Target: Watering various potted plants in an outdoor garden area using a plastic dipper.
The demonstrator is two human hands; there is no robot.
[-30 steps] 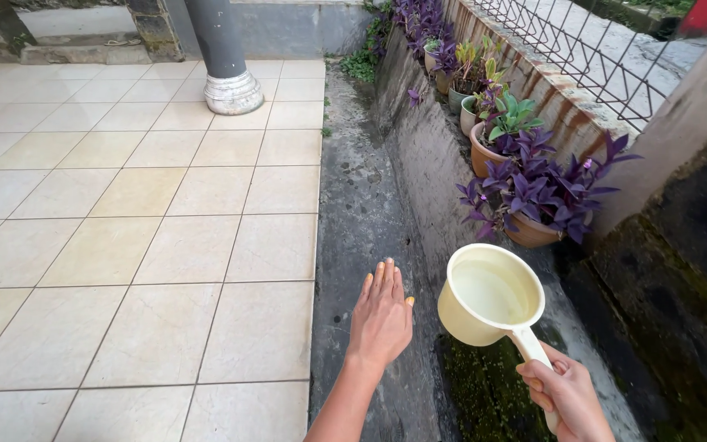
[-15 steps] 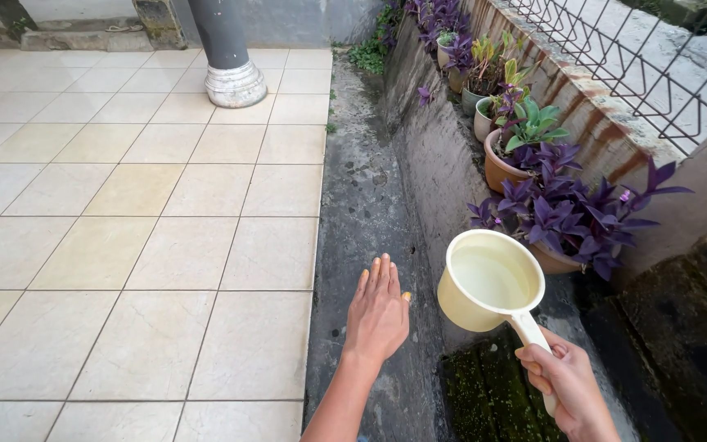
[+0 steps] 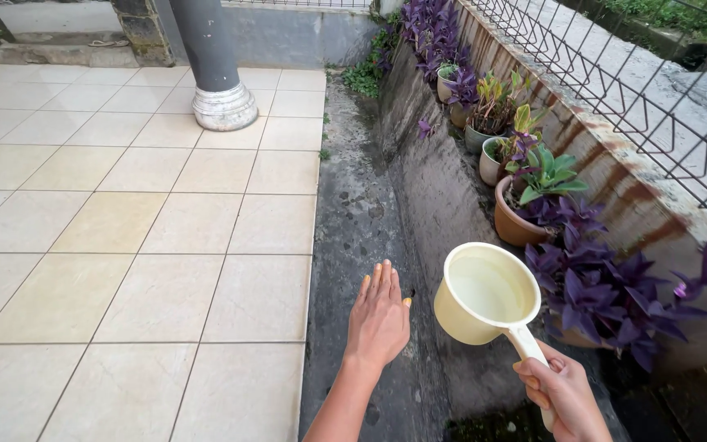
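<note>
My right hand (image 3: 562,397) grips the handle of a cream plastic water dipper (image 3: 487,293), held level with water inside. The dipper hovers beside a purple-leaved plant (image 3: 607,295) on a low concrete ledge. My left hand (image 3: 380,315) is stretched out flat, fingers together, empty, over the dark wet concrete strip (image 3: 362,221). A brown clay pot (image 3: 514,223) with a green plant stands just beyond the dipper.
More potted plants (image 3: 484,123) line the ledge toward the back. A wire mesh fence (image 3: 615,90) tops the wall on the right. Beige floor tiles (image 3: 124,229) spread to the left, with a grey pillar (image 3: 214,74) at the far end.
The view has moved forward along the ledge. The dipper and both hands keep about the same pose; the purple plant now sits right beside the dipper.
</note>
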